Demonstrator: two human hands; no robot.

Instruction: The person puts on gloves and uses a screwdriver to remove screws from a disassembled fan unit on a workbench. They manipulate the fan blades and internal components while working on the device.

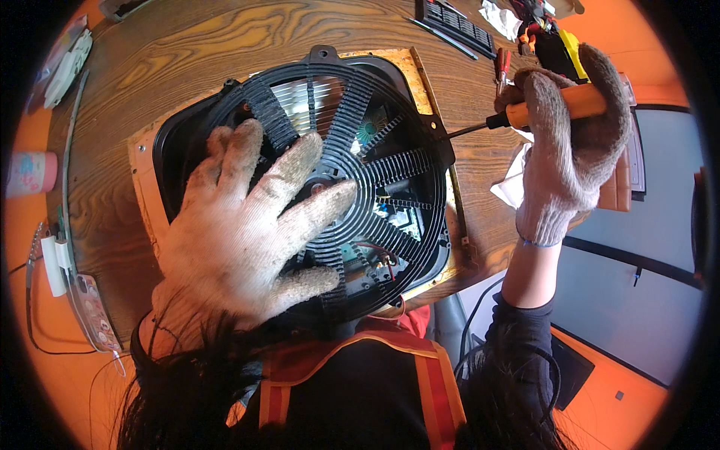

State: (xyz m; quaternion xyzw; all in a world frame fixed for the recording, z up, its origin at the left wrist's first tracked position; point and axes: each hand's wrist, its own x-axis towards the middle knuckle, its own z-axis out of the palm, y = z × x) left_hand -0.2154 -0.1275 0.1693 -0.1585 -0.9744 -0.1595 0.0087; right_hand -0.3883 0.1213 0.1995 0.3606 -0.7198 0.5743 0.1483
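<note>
Matt black plastic grille (352,150), grained wooden table (187,45)

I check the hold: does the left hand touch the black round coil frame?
Touching. The head view shows the gloved left hand lying flat on the black ribbed coil frame, fingers spread across its spokes.

A dark wood-grain worktop (172,45) carries everything here. In its middle lies an opened appliance base (300,187), a black housing with a ribbed round coil frame, sitting on a yellowish board (416,75). At the far edge rests a black slotted panel (457,22), with a thin dark rod (442,37) just beside it. Red-handled pliers (501,66) lie near the right edge, and crumpled white paper (512,184) sits close by.
</note>
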